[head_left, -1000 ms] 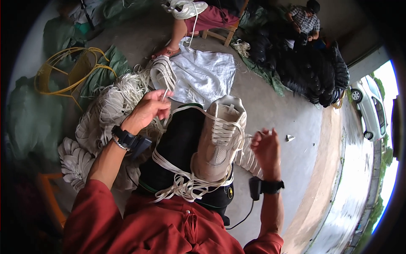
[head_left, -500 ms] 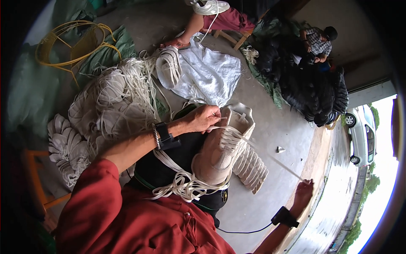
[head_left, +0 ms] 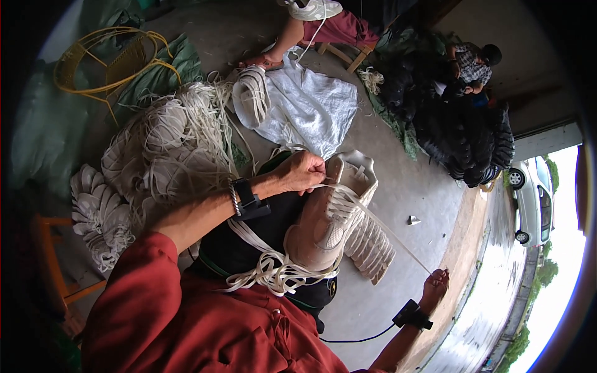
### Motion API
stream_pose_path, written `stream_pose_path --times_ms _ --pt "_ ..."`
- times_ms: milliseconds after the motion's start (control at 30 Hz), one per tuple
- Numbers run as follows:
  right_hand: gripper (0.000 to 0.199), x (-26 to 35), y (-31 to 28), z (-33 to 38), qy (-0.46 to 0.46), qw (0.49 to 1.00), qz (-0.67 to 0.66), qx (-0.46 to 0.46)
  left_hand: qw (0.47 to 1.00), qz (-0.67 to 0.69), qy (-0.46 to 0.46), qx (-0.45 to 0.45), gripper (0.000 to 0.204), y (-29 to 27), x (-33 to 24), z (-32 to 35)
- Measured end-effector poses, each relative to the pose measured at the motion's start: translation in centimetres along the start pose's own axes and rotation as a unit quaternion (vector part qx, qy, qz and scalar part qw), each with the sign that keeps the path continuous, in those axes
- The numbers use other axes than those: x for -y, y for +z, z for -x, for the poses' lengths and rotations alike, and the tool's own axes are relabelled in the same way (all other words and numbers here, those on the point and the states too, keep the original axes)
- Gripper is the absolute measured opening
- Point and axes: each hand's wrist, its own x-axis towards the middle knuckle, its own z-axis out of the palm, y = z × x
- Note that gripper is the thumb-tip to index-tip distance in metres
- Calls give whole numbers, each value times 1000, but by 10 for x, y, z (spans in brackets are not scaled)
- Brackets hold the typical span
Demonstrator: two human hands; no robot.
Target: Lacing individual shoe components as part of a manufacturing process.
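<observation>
A pale beige shoe upper (head_left: 316, 227) rests on my lap over black cloth, its opening at the far end. At its left edge my left hand (head_left: 303, 171) is closed, pinching a white shoelace. The shoelace (head_left: 398, 241) runs through the lacing area and stretches out taut to the lower right. Out there my right hand (head_left: 436, 285) is closed around the lace's other end. A bundle of loose white laces (head_left: 270, 273) lies across my lap below the upper. Against the upper's right side sits a row of nested pale pieces (head_left: 371, 248).
To my left is a big heap of pale uppers with laces (head_left: 165, 140). Beyond lies a white sack (head_left: 311, 102), near a seated person's leg (head_left: 287, 40). A yellow chair frame (head_left: 112, 65) stands far left. Another person (head_left: 471, 65) sits by a black pile (head_left: 460, 127).
My right hand has moved somewhat left and down, closer to the shoe upper, still holding the lace. My left hand has stayed nearly in place.
</observation>
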Motion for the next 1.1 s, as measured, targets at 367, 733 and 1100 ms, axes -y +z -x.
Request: stream_pose_path --times_ms 367,733,1100 --pt "15 -112 48 74 -5 847 448 285 901 -345 227 -130 6 23 -21 4" --pt "15 -197 85 117 -11 750 475 461 886 -383 260 18 37 -4 -44 -7" --pt "17 -198 84 114 -70 710 474 517 847 -454 268 69 15 -4 -56 -17"
